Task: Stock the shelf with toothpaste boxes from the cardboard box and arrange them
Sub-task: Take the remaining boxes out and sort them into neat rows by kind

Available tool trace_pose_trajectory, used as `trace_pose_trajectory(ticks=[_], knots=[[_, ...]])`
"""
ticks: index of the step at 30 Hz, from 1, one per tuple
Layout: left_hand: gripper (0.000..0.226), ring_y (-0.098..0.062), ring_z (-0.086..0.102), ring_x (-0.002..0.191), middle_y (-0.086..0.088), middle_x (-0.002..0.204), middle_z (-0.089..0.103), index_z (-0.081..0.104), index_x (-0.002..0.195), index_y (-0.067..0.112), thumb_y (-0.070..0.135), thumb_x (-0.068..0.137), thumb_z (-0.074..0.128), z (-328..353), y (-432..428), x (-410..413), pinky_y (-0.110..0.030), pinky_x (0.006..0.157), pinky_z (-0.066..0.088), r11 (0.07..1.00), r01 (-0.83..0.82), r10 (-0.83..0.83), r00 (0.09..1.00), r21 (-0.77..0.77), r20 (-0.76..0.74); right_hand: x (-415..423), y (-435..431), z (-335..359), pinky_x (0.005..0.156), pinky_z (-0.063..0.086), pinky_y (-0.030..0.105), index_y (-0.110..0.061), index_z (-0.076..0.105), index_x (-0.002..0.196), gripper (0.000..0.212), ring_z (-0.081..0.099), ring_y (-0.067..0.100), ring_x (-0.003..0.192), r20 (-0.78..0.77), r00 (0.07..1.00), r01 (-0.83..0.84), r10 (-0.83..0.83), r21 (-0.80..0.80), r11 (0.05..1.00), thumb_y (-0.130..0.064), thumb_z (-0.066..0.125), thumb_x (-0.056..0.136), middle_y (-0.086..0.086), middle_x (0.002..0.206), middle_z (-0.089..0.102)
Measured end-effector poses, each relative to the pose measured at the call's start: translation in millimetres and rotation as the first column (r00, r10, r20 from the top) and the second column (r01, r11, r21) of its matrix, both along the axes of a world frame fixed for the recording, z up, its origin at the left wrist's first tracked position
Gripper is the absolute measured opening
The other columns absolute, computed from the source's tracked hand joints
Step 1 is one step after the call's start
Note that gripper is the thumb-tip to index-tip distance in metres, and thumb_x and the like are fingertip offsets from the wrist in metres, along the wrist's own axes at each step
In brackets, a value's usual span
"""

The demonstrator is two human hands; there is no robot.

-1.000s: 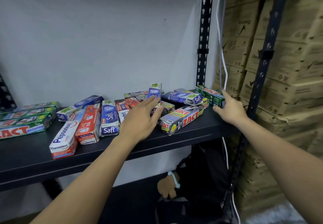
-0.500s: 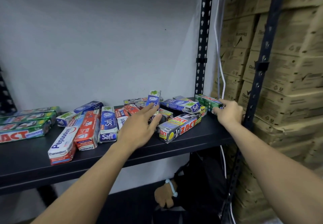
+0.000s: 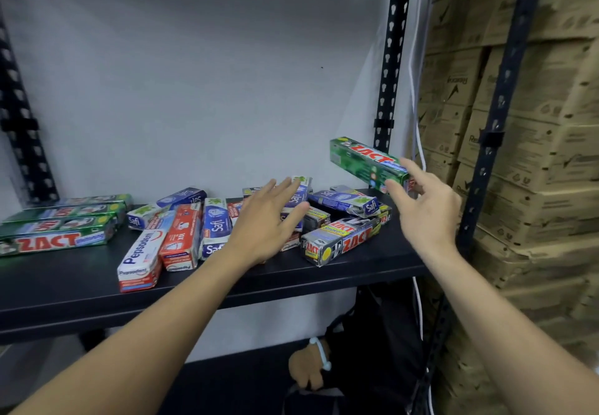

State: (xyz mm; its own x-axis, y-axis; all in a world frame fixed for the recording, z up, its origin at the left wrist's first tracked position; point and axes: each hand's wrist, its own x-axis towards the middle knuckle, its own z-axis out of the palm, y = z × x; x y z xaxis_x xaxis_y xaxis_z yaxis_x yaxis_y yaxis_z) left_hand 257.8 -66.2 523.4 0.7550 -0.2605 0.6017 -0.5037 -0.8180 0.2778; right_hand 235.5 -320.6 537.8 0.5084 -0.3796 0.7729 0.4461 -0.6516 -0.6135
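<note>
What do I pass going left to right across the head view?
Stacked green Zact boxes, Pepsodent box, red box, left hand, silver Zact box, right hand holding a green Zact box, cardboard cartons.

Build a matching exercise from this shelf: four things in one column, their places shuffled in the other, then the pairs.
Things
1. single green ZACT box
2. Pepsodent box
3. green ZACT stack
4. cardboard cartons

Places
A. left end of the shelf
B. stacked to the right of the shelf
C. in the right hand, above the shelf
D. flat on the shelf, just left of a red box

Pairs: 1-C, 2-D, 3-A, 4-B
</note>
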Motion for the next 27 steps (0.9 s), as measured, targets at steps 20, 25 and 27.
trace_pose_trajectory(ticks=[20, 25, 27], knots=[[0.03, -0.022, 0.073, 0.092, -0.005, 0.108, 0.074, 0.063, 0.123, 0.016, 0.011, 0.093, 0.062, 26.4, 140.4, -84.0, -0.033, 0.074, 0.057, 0.327, -0.05, -0.159, 0.981, -0.944, -0.107, -44.1, 260.0, -28.1, 0.091, 0.055, 0.027, -0.017, 0.048, 0.144, 0.067, 0.064, 0.003, 0.107, -0.094, 0.607, -0.793, 0.789, -0.018, 0.608, -0.018, 0.077, 0.084, -0.007, 0.119, 0.065], [0.025, -0.022, 0.068, 0.088, -0.011, 0.11, 0.073, 0.067, 0.117, 0.01, 0.012, 0.097, 0.053, 17.3, 201.4, -118.5, -0.033, 0.073, 0.052, 0.335, -0.147, -0.106, 0.976, -0.93, -0.193, -56.5, 314.0, -29.1, 0.102, 0.047, 0.022, -0.018, 0.049, 0.145, 0.065, 0.056, 0.002, 0.121, -0.168, 0.5, -0.865, 0.849, -0.148, 0.48, -0.017, 0.075, 0.085, -0.005, 0.136, 0.06], [0.025, -0.02, 0.066, 0.086, -0.01, 0.106, 0.074, 0.07, 0.114, 0.012, 0.018, 0.098, 0.051, 8.8, 216.5, -128.2, -0.035, 0.078, 0.048, 0.317, -0.207, -0.074, 0.967, -0.925, -0.242, -61.3, 332.4, -32.3, 0.107, 0.041, 0.021, -0.017, 0.047, 0.145, 0.067, 0.051, 0.0, 0.126, -0.187, 0.505, -0.858, 0.843, -0.219, 0.465, -0.019, 0.076, 0.085, -0.005, 0.141, 0.055]])
